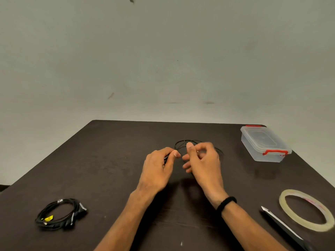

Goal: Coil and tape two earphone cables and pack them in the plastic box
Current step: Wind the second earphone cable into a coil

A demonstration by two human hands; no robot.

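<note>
Left hand (pixel 157 164): fingers curled, thumb and forefinger pinching one end of the black cable (pixel 184 143). Right hand (pixel 203 160): fingers loosely curled with the loops of the same cable passing behind and apparently round them; the exact hold is blurred and cannot be confirmed. Both hands are raised just above the tabletop (pixel 112 160), close together, nearly touching at the fingertips.

The loops stand open beyond the right hand and look slack and uneven. Risk: with no tape on them, they can spring apart or slide off the fingers if either pinch relaxes. Risk: uneven loops may cross and tangle, giving a coil too bulky to tape neatly.

The second cable (pixel 60 213) lies well to the near left of the left hand, already bundled; whether it is taped cannot be told.

The tape (pixel 308 209) lies well to the near right of the right hand, with a blade or scissors (pixel 282 227) just beside it. Risk: reaching for either requires freeing one hand, leaving the coil to a single grip.

The box (pixel 265 144) sits to the far right of the right hand, lid on and red clips apparently closed. Risk: it must be opened before packing, again with a hand occupied.
</note>
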